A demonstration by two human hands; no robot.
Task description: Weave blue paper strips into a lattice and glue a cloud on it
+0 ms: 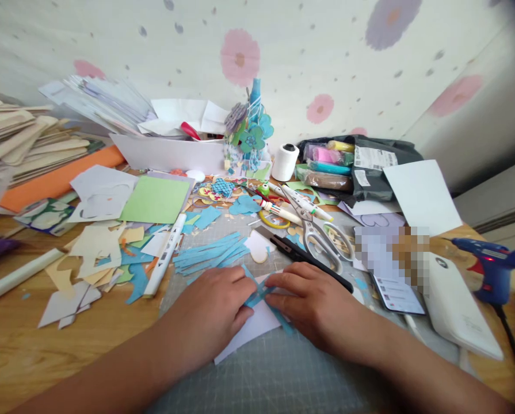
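At the centre of the frame, the left hand (228, 300) and right hand (311, 302) pinch crossed blue paper strips (258, 294) between curled fingers, above white paper (251, 333) on a grey cutting mat (257, 382). Scissors (317, 233) lie beyond the right hand; loose blue strips (212, 253) lie beyond the left.
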